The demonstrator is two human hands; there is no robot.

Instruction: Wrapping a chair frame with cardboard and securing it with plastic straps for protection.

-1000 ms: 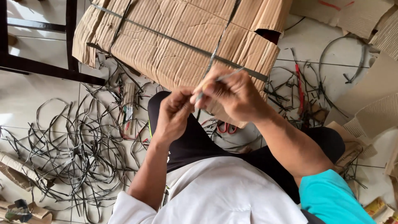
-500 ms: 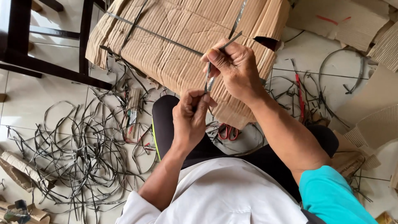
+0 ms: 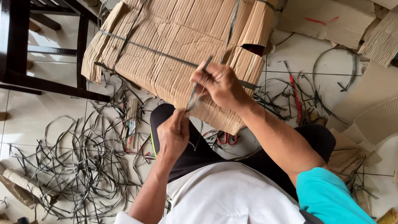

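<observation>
Strap, thin dark plastic, being pulled taut between two hands above the lap.
Right hand is pinching its upper end, left hand gripping the lower; cardboard bundle is lying bound already, loose straps piling on the floor.

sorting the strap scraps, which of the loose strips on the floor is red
The red strip lying right of the strapped cardboard bundle; the others around it and the pile are black.
</observation>
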